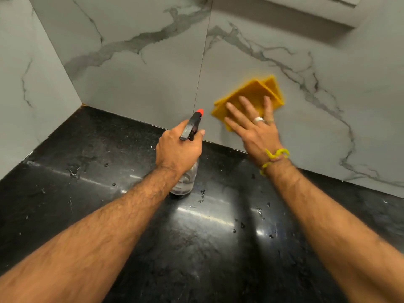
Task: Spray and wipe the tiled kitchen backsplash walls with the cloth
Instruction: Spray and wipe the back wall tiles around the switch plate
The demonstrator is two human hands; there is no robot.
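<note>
A yellow cloth [251, 95] is pressed flat-handed by the right hand [253, 127] onto the wall [306, 127]; the spray bottle [190, 149] is gripped by the left hand [177, 149] above the counter's [87, 193] back edge.

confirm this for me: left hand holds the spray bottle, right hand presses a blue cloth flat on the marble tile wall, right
Not quite: the cloth is yellow, not blue, as the head view shows. The rest holds: the left hand holds the spray bottle, and the right hand presses the cloth on the wall.

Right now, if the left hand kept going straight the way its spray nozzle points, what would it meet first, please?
Probably the marble-look wall tile just above the black counter. The left hand holds the spray bottle aimed at it; nothing shows in between, though depth is unclear.
</note>
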